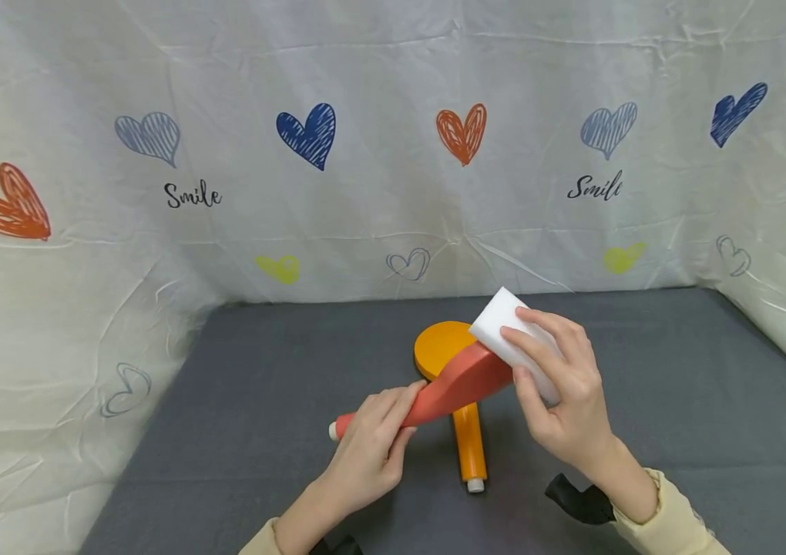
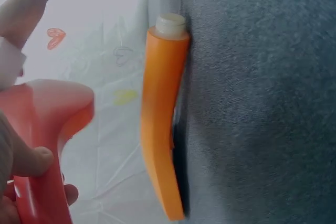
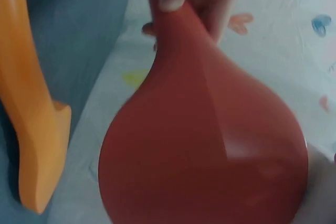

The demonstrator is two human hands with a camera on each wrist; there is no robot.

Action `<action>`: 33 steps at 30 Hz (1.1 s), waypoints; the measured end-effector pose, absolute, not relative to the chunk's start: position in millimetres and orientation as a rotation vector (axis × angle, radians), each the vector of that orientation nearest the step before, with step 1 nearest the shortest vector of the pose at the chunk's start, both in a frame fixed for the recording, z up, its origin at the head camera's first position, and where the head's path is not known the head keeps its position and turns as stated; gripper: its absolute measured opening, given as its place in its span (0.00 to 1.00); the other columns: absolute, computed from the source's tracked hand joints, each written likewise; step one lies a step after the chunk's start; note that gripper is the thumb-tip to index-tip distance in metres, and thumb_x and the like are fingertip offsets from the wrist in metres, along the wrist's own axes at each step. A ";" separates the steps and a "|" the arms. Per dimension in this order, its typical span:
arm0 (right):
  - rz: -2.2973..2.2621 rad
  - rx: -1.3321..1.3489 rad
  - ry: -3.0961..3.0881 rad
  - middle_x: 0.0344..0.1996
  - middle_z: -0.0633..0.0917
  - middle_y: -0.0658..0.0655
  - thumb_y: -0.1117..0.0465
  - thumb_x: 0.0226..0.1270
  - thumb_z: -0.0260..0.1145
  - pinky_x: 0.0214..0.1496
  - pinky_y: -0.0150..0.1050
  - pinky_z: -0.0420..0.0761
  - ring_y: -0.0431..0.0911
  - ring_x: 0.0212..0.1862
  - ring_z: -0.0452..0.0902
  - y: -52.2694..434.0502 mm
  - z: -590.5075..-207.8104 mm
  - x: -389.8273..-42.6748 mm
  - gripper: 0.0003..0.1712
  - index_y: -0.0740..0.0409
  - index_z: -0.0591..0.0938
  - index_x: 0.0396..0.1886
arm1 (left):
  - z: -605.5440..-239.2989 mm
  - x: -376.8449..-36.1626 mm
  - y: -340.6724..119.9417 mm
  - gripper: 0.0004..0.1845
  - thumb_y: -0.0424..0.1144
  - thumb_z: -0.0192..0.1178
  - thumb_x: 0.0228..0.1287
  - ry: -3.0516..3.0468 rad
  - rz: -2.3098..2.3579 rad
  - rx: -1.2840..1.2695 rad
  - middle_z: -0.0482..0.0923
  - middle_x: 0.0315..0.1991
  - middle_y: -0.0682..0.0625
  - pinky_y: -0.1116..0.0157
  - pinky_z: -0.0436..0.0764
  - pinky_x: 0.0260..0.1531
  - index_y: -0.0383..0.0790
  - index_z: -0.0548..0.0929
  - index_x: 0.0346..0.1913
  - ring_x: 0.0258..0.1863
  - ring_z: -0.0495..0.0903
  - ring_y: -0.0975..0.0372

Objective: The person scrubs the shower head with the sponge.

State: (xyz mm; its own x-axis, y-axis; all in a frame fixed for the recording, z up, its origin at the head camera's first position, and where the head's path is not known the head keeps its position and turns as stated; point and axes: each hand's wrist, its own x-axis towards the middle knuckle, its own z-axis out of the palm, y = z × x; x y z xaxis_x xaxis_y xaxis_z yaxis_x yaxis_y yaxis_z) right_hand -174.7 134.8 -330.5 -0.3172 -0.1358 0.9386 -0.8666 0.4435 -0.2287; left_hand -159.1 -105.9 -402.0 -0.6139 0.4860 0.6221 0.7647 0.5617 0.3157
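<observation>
A red paddle (image 1: 458,381) with a round, flat head and a narrow handle is held up over the table, tilted, head to the right. My left hand (image 1: 372,447) grips its handle, the pale end cap poking out past the fingers. My right hand (image 1: 569,393) holds a white sponge (image 1: 504,312) against the paddle's head. In the right wrist view the broad red face (image 3: 205,140) fills the middle and hides most of the sponge. An orange paddle (image 1: 471,443) of the same shape lies beneath on the table, partly covered by the red one in the head view.
A dark grey cloth (image 1: 282,362) covers the table. Behind it and along both sides hangs a pale sheet (image 1: 365,208) printed with hearts and "Smile". Black straps (image 1: 580,501) are round the wrists below cream sleeves (image 1: 670,512).
</observation>
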 end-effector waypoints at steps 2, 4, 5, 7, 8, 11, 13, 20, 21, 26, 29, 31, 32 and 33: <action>1.007 0.847 -1.760 0.46 0.77 0.72 0.57 0.68 0.53 0.46 0.37 0.68 0.62 0.46 0.69 139.0 -330.4 -175.8 0.19 0.69 0.81 0.42 | -402.2 -158.6 -106.4 0.32 0.24 0.64 0.51 -2.322 -0.785 -0.985 0.74 0.50 0.48 0.61 0.74 0.46 0.34 0.69 0.62 0.46 0.74 0.59; 1.073 0.810 -1.792 0.45 0.77 0.72 0.63 0.66 0.54 0.45 0.32 0.69 0.59 0.46 0.71 144.2 -328.8 -175.5 0.16 0.72 0.80 0.43 | -401.8 -158.2 -106.8 0.31 0.23 0.64 0.51 -2.322 -0.784 -0.971 0.74 0.50 0.48 0.62 0.74 0.46 0.33 0.70 0.61 0.46 0.74 0.59; 1.104 0.785 -1.813 0.45 0.77 0.72 0.66 0.65 0.55 0.45 0.30 0.69 0.56 0.47 0.72 146.8 -328.0 -175.0 0.14 0.74 0.79 0.44 | -401.5 -158.3 -106.8 0.31 0.23 0.64 0.51 -2.316 -0.783 -0.971 0.74 0.50 0.47 0.61 0.74 0.45 0.32 0.70 0.61 0.46 0.74 0.59; 1.157 0.742 -1.845 0.44 0.77 0.72 0.73 0.60 0.56 0.46 0.28 0.70 0.52 0.48 0.73 150.8 -326.8 -174.1 0.14 0.76 0.78 0.45 | -401.1 -158.4 -106.5 0.31 0.23 0.64 0.51 -2.324 -0.785 -0.965 0.74 0.50 0.48 0.62 0.74 0.45 0.32 0.70 0.61 0.46 0.74 0.59; 1.173 0.725 -1.858 0.44 0.77 0.72 0.75 0.59 0.56 0.46 0.27 0.70 0.50 0.48 0.73 152.0 -326.8 -174.1 0.14 0.76 0.78 0.45 | -401.1 -158.4 -106.2 0.31 0.23 0.64 0.51 -2.324 -0.783 -0.965 0.74 0.50 0.48 0.61 0.74 0.45 0.32 0.70 0.61 0.46 0.74 0.59; 1.149 0.719 -1.866 0.46 0.77 0.71 0.72 0.62 0.56 0.45 0.28 0.69 0.50 0.48 0.72 151.6 -330.0 -176.1 0.14 0.74 0.78 0.46 | -401.5 -158.3 -105.1 0.32 0.23 0.65 0.50 -2.329 -0.769 -0.968 0.74 0.50 0.48 0.61 0.74 0.45 0.33 0.70 0.62 0.46 0.74 0.59; 1.075 0.742 -1.844 0.47 0.77 0.70 0.65 0.65 0.55 0.45 0.33 0.69 0.54 0.48 0.71 147.9 -333.9 -178.1 0.15 0.71 0.80 0.46 | -402.0 -157.8 -104.4 0.32 0.24 0.65 0.51 -2.338 -0.746 -0.970 0.74 0.49 0.48 0.62 0.74 0.44 0.33 0.70 0.62 0.46 0.74 0.59; 0.786 0.777 -1.774 0.47 0.79 0.67 0.55 0.66 0.51 0.45 0.49 0.69 0.62 0.46 0.71 137.8 -341.3 -181.3 0.20 0.63 0.83 0.42 | -403.0 -156.8 -104.1 0.31 0.24 0.65 0.50 -2.327 -0.689 -0.964 0.74 0.49 0.47 0.63 0.73 0.42 0.33 0.70 0.61 0.45 0.74 0.59; 0.793 0.766 -1.778 0.47 0.79 0.68 0.54 0.66 0.51 0.44 0.49 0.69 0.62 0.45 0.71 139.5 -341.1 -182.1 0.20 0.64 0.83 0.42 | -402.5 -156.7 -104.2 0.32 0.24 0.65 0.50 -2.326 -0.688 -0.961 0.74 0.49 0.47 0.63 0.73 0.42 0.33 0.70 0.61 0.45 0.74 0.59; 0.890 0.693 -1.824 0.46 0.78 0.69 0.54 0.66 0.51 0.40 0.40 0.68 0.61 0.44 0.70 151.2 -342.4 -186.0 0.22 0.66 0.82 0.45 | -399.7 -156.3 -104.9 0.33 0.24 0.65 0.50 -2.323 -0.679 -0.946 0.75 0.49 0.47 0.62 0.73 0.42 0.35 0.70 0.62 0.45 0.74 0.59; 0.889 0.696 -1.822 0.47 0.78 0.69 0.55 0.66 0.51 0.41 0.42 0.68 0.62 0.45 0.70 148.8 -343.1 -185.0 0.21 0.66 0.82 0.45 | -398.4 -155.4 -105.2 0.33 0.25 0.66 0.50 -2.330 -0.667 -0.938 0.75 0.48 0.47 0.62 0.73 0.41 0.35 0.70 0.62 0.45 0.74 0.59; 0.830 0.718 -1.808 0.48 0.78 0.69 0.55 0.66 0.51 0.41 0.46 0.68 0.62 0.46 0.70 142.1 -343.3 -182.7 0.21 0.65 0.82 0.45 | -397.9 -154.7 -105.2 0.32 0.25 0.66 0.50 -2.337 -0.652 -0.934 0.74 0.48 0.46 0.63 0.73 0.41 0.34 0.70 0.62 0.44 0.75 0.58; 0.786 0.733 -1.802 0.48 0.78 0.68 0.56 0.65 0.51 0.41 0.48 0.68 0.63 0.46 0.70 138.0 -343.4 -181.2 0.20 0.64 0.82 0.44 | -397.7 -154.4 -105.1 0.32 0.25 0.66 0.50 -2.337 -0.642 -0.932 0.74 0.47 0.46 0.63 0.73 0.40 0.34 0.70 0.61 0.44 0.75 0.58; 0.736 0.750 -1.794 0.48 0.78 0.68 0.56 0.65 0.51 0.40 0.50 0.68 0.63 0.47 0.70 133.6 -343.9 -179.7 0.20 0.63 0.83 0.44 | -397.6 -154.2 -105.1 0.32 0.25 0.66 0.50 -2.338 -0.630 -0.927 0.75 0.47 0.46 0.63 0.74 0.40 0.33 0.70 0.61 0.43 0.75 0.58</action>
State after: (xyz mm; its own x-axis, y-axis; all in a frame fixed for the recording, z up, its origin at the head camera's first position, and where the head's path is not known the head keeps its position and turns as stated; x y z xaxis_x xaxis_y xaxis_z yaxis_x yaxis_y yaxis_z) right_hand -179.7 133.6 -343.9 -0.2935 -0.1540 0.9435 -0.7721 0.6201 -0.1389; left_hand -154.2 -105.1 -397.6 -0.6160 0.4705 0.6317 0.7243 0.6535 0.2196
